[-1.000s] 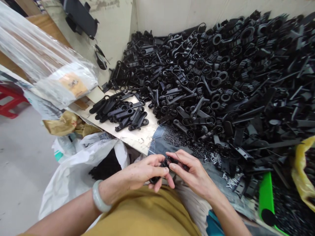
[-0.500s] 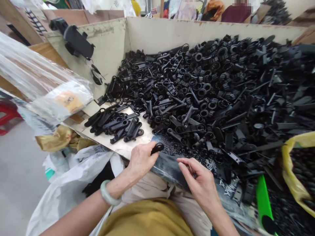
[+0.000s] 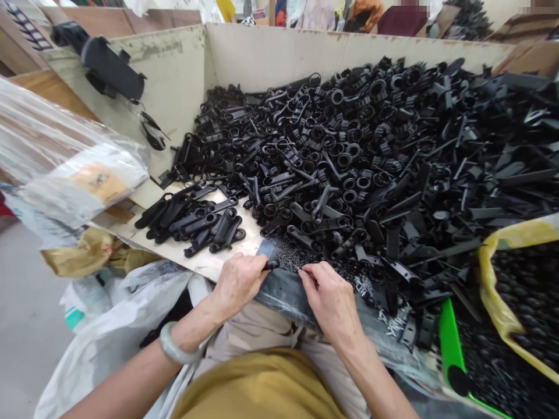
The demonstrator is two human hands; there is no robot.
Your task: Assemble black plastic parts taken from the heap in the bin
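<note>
My left hand (image 3: pixel 238 283) is closed around a black plastic part (image 3: pixel 272 264), whose rounded end pokes out past the thumb. The rest of that part is hidden in the fist. At the front edge of the worktop, my right hand (image 3: pixel 331 298) has its thumb and index fingertip together beside a scatter of tiny dark pieces (image 3: pixel 293 254). Whatever lies in that pinch is too small to make out. Left of the scatter, several black plastic arms (image 3: pixel 201 227) lie grouped on the pale board (image 3: pixel 183 260).
A big heap of black plastic parts (image 3: pixel 323 151) fills the walled bin (image 3: pixel 271 55). Silver screws (image 3: pixel 396 321) lie near the right front edge, by a green panel (image 3: pixel 452 343). A yellow-rimmed bag (image 3: pixel 493 279) holds dark pieces. A black phone holder (image 3: pixel 113 68) hangs left.
The view has turned slightly, so the scene sits further left. My right hand has come closer to my left, and its fingers now point down at the tiny pieces. The held part has tilted.
</note>
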